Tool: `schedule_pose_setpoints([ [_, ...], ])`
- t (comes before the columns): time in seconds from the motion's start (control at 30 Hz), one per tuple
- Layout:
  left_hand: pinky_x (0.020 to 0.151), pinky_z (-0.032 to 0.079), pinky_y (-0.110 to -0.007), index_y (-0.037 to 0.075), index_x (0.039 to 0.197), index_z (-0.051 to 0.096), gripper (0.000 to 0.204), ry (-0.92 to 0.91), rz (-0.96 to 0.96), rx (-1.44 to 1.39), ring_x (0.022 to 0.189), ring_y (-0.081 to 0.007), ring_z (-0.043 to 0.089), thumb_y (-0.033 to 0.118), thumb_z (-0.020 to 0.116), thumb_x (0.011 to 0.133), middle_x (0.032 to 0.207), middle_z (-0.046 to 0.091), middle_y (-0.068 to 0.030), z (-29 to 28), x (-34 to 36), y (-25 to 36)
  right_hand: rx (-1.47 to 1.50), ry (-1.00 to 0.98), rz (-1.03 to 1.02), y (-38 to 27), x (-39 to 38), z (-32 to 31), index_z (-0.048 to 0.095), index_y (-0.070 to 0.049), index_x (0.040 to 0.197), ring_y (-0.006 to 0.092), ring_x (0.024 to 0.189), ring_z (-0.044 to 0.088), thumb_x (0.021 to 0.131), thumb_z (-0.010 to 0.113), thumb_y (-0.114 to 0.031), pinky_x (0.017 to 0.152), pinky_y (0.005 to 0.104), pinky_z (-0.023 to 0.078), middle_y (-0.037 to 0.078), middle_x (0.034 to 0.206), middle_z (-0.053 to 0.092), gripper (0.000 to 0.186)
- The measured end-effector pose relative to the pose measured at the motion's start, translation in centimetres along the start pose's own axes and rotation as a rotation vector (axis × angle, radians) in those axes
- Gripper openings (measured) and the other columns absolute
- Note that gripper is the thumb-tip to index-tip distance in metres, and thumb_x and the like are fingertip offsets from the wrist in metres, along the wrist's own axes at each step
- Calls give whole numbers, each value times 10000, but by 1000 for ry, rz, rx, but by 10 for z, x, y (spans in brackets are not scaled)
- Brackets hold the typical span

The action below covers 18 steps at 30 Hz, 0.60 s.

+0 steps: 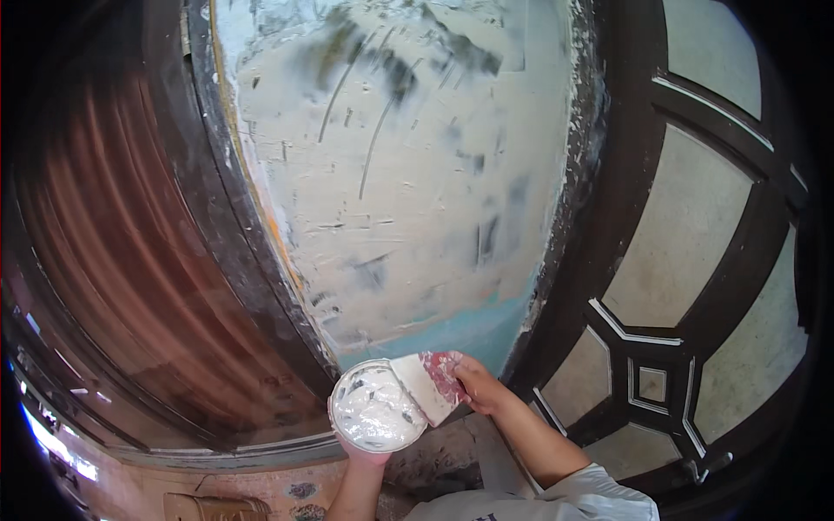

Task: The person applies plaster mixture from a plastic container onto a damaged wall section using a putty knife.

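My left hand point(368, 453) supports a round tub point(340, 434) from below, its fingers mostly hidden beneath it. White putty point(373, 406), wet and lumpy, fills the tub. In my right hand point(480, 385) is a wide putty knife point(441, 378) with a red, putty-smeared grip. Its pale, coated blade lies against the right side of the tub's rim. Beyond both hands stands a wall panel point(408, 200), roughly covered in off-white putty with dark streaks and patches. A bare light-blue strip point(469, 334) shows along its bottom.
A dark frame point(228, 208) edges the panel on the left, beside a reddish-brown curtain point(122, 226) behind glass. At right is a dark door point(599, 260) with pale inset panels and a handle point(718, 467). Something tan point(213, 507) lies on the stained floor at lower left.
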<state>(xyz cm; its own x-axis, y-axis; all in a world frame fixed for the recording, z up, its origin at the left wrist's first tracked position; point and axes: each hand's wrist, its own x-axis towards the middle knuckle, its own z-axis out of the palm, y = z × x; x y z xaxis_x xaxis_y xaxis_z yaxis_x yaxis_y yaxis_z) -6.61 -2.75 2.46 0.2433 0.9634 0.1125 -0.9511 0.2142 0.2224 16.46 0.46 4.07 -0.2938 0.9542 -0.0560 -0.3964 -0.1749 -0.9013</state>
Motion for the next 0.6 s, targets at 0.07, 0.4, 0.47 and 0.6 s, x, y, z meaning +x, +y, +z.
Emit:
schedule_pose_setpoints([
  [0.07,1099,331,-567,100,1401,467,626,26,-25,-4,1315,-365,442,521,383,945,1450,456,-139,14,-5,-22,-24,57,-80,-5,-2,-2,520,-21,1218,45,803,610,982,442,-105,591,183,482,17,1035,639,262],
  [0.4,1073,364,-564,88,1379,487,664,18,-58,-283,1276,-372,479,571,391,933,1412,491,-159,20,-56,-134,-334,395,-413,-42,-65,-76,425,-44,1273,64,551,495,988,469,-118,425,234,408,11,858,559,297],
  [0.47,1072,365,-564,89,1373,493,655,15,-13,-223,1273,-371,482,565,389,936,1410,495,-154,20,-65,-147,-249,342,-347,-44,-85,-95,421,-34,1279,85,738,539,983,463,-108,598,254,459,36,958,563,308],
  [0.6,1068,372,-559,94,1340,528,618,71,78,-146,1255,-369,499,545,388,940,1383,525,-134,5,-81,-160,-83,226,-368,-52,-110,-106,406,-46,1247,102,867,587,964,453,-60,701,266,506,52,1051,574,287],
])
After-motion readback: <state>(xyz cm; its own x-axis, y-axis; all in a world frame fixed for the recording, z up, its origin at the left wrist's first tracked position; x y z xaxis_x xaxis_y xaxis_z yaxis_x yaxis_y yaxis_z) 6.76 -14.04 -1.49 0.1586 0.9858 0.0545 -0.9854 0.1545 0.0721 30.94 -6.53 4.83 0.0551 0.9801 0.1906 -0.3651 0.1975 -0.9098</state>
